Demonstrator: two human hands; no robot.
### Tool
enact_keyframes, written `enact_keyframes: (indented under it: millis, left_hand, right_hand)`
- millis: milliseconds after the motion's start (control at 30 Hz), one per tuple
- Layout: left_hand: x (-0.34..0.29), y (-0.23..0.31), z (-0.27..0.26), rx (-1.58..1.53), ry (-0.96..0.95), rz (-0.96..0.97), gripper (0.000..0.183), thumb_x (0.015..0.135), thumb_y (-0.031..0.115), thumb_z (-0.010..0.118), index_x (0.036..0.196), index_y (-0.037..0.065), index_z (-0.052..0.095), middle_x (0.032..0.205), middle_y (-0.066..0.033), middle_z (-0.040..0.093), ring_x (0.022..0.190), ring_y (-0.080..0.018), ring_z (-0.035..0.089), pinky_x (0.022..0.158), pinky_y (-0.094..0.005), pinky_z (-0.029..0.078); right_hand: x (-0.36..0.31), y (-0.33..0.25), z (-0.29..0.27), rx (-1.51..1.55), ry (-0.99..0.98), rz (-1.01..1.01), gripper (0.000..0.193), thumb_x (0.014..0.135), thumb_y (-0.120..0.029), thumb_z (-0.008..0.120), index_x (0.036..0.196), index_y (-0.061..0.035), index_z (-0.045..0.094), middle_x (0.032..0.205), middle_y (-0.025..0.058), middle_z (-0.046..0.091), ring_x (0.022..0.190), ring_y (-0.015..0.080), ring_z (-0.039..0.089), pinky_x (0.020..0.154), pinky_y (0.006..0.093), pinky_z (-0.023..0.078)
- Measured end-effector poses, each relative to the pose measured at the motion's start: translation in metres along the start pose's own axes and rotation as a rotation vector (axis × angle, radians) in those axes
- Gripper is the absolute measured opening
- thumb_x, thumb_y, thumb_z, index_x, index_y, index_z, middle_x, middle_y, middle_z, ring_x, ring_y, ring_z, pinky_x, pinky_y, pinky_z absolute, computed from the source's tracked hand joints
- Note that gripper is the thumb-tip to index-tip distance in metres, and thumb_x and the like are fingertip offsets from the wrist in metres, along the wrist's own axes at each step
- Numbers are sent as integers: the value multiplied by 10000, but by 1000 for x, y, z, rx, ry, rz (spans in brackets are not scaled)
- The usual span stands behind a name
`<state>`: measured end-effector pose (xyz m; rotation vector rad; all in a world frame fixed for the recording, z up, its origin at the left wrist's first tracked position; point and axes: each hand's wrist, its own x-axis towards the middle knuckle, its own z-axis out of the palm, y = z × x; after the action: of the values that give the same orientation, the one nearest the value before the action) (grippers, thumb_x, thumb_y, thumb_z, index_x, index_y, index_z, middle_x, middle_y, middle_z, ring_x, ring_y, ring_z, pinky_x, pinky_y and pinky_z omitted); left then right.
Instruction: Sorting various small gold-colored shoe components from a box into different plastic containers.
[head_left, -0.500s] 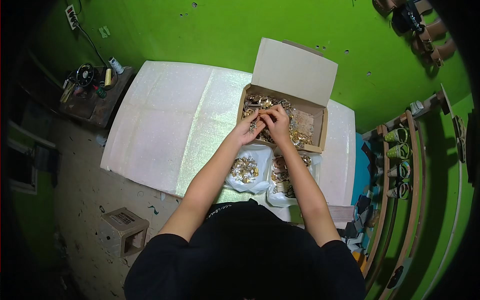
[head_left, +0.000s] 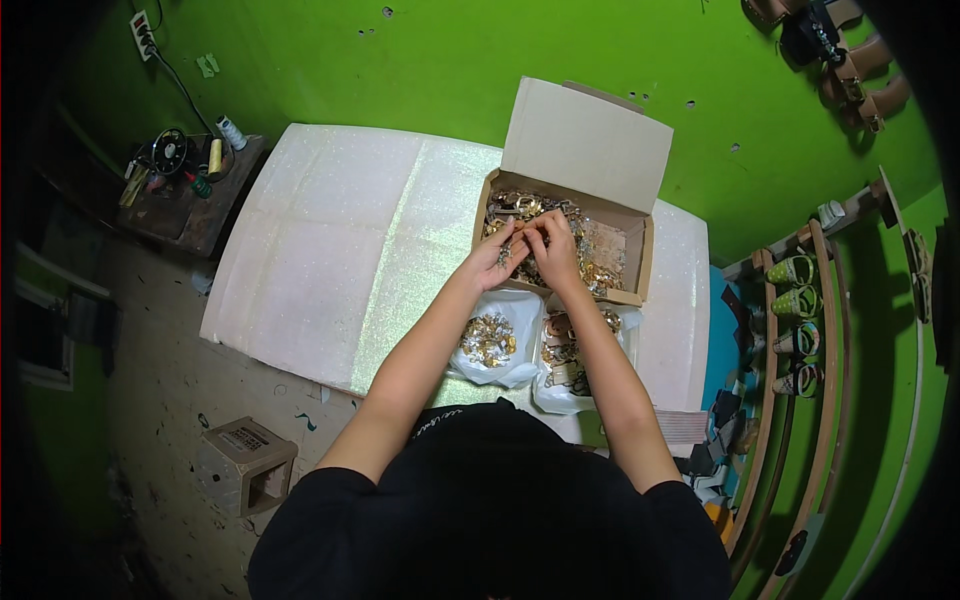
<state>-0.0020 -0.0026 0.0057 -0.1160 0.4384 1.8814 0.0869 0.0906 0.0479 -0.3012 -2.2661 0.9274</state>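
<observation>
My left hand [head_left: 493, 262]: forearm bare, reaching far and slightly right, fingers curled in a pinch. My right hand [head_left: 553, 250]: forearm bare, reaching far and slightly left, fingers bent, fingertips meeting the left's. Hands touching, wrists close together.

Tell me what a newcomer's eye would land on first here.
First, the bright green wall behind everything. Next, the open cardboard box of small gold-coloured metal pieces at the far side of the shimmery white table, where the left hand and right hand meet over it, fingering a small piece. Two white bags of similar pieces sit just in front.
</observation>
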Motion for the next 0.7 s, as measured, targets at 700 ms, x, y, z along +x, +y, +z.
enact_keyframes:
  millis: [700]
  left_hand:
    - [2, -2, -5, -24, -49, -27, 170, 866, 147, 472, 980, 21, 485, 915, -107, 552, 840, -166, 582, 737, -269, 527]
  right_hand:
    - [2, -8, -9, -216, -9, -57, 114, 690, -91, 622, 774, -27, 579, 777, 96, 516, 750, 253, 527, 658, 340, 418]
